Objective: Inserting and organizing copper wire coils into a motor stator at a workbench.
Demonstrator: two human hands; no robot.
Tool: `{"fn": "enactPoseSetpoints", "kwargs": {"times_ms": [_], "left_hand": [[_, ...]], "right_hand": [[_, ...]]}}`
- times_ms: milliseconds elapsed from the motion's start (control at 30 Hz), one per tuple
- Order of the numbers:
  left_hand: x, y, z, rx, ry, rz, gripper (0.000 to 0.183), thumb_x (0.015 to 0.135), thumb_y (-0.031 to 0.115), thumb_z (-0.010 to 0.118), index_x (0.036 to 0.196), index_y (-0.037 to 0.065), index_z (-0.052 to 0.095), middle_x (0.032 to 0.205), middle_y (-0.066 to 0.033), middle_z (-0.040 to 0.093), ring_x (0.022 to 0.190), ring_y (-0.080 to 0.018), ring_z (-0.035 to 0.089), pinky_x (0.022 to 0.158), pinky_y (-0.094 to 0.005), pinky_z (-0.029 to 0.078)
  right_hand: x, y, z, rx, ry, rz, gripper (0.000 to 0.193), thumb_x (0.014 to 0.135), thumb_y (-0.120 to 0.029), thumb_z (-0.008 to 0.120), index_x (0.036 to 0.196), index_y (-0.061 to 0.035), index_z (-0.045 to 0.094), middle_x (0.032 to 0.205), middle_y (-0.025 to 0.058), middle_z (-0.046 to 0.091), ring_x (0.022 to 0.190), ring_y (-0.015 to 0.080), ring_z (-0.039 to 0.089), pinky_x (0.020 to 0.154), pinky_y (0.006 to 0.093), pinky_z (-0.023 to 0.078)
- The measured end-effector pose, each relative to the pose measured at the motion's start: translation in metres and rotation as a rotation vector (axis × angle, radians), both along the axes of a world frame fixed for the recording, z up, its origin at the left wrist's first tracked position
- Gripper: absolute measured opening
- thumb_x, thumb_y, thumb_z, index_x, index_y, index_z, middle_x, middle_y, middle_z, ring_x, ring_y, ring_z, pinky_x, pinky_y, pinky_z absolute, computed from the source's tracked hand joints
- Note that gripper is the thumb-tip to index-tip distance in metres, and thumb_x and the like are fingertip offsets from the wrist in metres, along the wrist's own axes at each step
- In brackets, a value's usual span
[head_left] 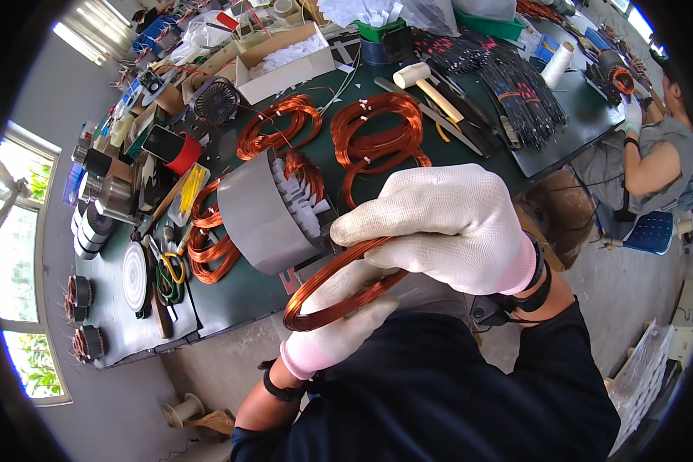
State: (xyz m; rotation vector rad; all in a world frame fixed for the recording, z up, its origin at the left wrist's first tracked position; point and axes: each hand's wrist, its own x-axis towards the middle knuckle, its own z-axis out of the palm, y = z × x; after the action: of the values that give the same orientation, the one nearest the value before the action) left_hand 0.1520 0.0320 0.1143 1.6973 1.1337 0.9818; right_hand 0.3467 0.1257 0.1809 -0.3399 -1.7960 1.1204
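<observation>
A loop of copper wire (309,300) is held between my two gloved hands, in front of my body at the table's near edge. My right hand (446,227) pinches its upper end, thumb and fingers pressed together. Below, my left hand (339,312) grips the coil's lower side, its fingers partly hidden behind the wire. Just beyond lies a grey motor stator (258,215) on its side, with white paper liners (300,204) in its slots and copper windings showing at its far end. More copper coils (377,127) lie on the green table behind it.
A white mallet (413,75), black sleeving bundles (520,100) and a carton of white slips (285,65) lie farther back. Scissors with yellow handles (171,268) and a white disc (136,277) are at left. A co-worker (647,154) sits at right, holding another stator.
</observation>
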Motion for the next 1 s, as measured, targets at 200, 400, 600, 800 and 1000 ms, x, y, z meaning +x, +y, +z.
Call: {"fn": "enactPoseSetpoints", "kwargs": {"times_ms": [200, 400, 600, 800, 1000], "left_hand": [[0.001, 0.000, 0.007, 0.039, 0.114, 0.057, 0.035, 0.087, 0.004, 0.078, 0.122, 0.004, 0.071, 0.096, -0.0097, 0.073, 0.079, -0.0191, 0.070, 0.075, -0.0315, 0.057], [-0.013, -0.004, 0.018, 0.133, 0.197, 0.248, 0.033, 0.084, -0.003, 0.073, 0.117, 0.001, 0.072, 0.092, -0.0117, 0.074, 0.078, -0.0224, 0.072, 0.073, -0.0328, 0.056], [-0.018, -0.002, 0.018, 0.273, 0.323, 0.323, 0.048, 0.074, -0.010, 0.063, 0.119, 0.003, 0.071, 0.089, -0.0139, 0.072, 0.080, -0.0330, 0.070, 0.075, -0.0387, 0.056], [-0.020, -0.001, 0.033, 0.246, 0.377, 0.314, 0.048, 0.085, 0.010, 0.079, 0.129, 0.000, 0.066, 0.093, -0.0137, 0.074, 0.085, -0.0296, 0.074, 0.077, -0.0367, 0.057], [-0.016, 0.011, 0.058, 0.379, 0.458, 0.398, 0.064, 0.078, 0.026, 0.088, 0.131, 0.001, 0.063, 0.091, -0.0125, 0.073, 0.074, -0.0284, 0.071, 0.073, -0.0362, 0.055]], "right_hand": [[0.013, 0.003, 0.004, 0.014, -0.077, -0.031, 0.028, 0.079, 0.009, 0.074, 0.107, 0.0037, 0.079, 0.086, 0.0121, 0.073, 0.074, 0.0169, 0.068, 0.068, 0.0285, 0.052], [0.026, 0.004, 0.010, -0.100, -0.125, -0.041, 0.030, 0.080, 0.010, 0.072, 0.109, 0.0034, 0.079, 0.090, 0.0102, 0.075, 0.081, 0.0140, 0.069, 0.072, 0.0275, 0.052], [0.039, 0.013, 0.000, -0.385, 0.118, 0.177, 0.039, 0.080, 0.002, 0.077, 0.118, 0.0067, 0.074, 0.093, 0.0104, 0.075, 0.079, 0.0105, 0.066, 0.076, 0.0223, 0.053], [0.031, 0.010, 0.001, -0.511, 0.232, 0.159, 0.032, 0.090, -0.003, 0.073, 0.120, 0.0080, 0.072, 0.084, 0.0072, 0.072, 0.062, 0.0027, 0.055, 0.054, 0.0182, 0.041], [0.008, -0.001, 0.001, -0.123, -0.105, -0.113, 0.025, 0.087, 0.007, 0.071, 0.111, 0.0024, 0.078, 0.089, 0.0061, 0.073, 0.077, 0.0098, 0.066, 0.070, 0.0245, 0.051]]}}
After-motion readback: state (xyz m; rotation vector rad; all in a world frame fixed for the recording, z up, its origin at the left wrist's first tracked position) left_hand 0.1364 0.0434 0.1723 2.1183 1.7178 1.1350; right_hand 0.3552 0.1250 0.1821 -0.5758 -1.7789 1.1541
